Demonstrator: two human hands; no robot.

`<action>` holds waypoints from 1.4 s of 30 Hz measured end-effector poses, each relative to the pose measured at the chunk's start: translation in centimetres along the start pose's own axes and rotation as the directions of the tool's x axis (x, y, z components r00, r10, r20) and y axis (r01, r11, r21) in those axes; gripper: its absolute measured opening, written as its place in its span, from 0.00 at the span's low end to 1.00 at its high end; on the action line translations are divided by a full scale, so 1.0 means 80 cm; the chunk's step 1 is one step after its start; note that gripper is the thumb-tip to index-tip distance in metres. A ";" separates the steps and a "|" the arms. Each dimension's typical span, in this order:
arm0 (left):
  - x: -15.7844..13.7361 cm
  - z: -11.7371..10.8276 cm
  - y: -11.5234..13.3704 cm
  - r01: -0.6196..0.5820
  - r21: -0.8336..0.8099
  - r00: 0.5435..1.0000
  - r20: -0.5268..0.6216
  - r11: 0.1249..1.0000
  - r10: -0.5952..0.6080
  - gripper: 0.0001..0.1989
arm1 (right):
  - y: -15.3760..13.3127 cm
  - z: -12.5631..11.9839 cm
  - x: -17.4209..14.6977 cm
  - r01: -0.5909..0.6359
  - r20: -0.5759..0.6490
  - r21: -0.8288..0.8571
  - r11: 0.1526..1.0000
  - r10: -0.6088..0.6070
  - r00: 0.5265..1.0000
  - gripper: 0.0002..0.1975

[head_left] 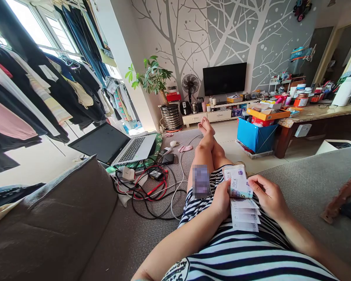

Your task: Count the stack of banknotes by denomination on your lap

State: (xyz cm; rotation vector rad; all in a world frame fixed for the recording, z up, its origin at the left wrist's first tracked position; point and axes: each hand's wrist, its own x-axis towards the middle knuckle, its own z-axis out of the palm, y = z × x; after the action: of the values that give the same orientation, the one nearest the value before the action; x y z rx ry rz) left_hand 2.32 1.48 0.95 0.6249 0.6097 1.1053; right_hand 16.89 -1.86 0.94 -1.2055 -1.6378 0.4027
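Note:
A stack of banknotes [237, 180] is held upright over my lap. My left hand [221, 198] grips its left side, the thumb pressed on the front note. At the right edge, my right hand [267, 194] is closed, thumb and forefinger pinching the notes; its other fingers are curled. Several more notes [245, 217] hang fanned downward below the stack, over the striped clothing [251, 255]. A flat rectangular thing [201, 181], blurred by pixelation, lies on my thigh left of the stack.
Tangled cables [152, 187] and an open laptop [131, 150] lie on the grey sofa to the left. A grey cushion [55, 218] is nearer. Right of my legs stand a blue box [253, 134] and a cluttered table [316, 113]. A television [225, 79] stands at the wall.

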 end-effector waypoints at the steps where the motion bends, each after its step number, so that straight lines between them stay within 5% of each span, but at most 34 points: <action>1: 0.000 0.000 0.000 -0.001 0.003 1.000 -0.002 1.000 0.001 0.14 | -0.001 0.000 0.000 0.001 -0.001 -0.001 1.000 -0.001 1.000 0.15; 42: -0.002 -0.002 -0.001 -0.010 0.037 1.000 -0.006 0.999 0.010 0.10 | -0.014 -0.005 -0.003 0.030 0.041 0.025 0.999 -0.031 0.999 0.15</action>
State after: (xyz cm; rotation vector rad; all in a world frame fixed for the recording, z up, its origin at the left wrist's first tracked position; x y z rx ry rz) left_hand 2.23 1.35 0.77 0.6574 0.6338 1.1072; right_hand 16.66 -2.62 1.79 -1.1594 -1.6806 0.4297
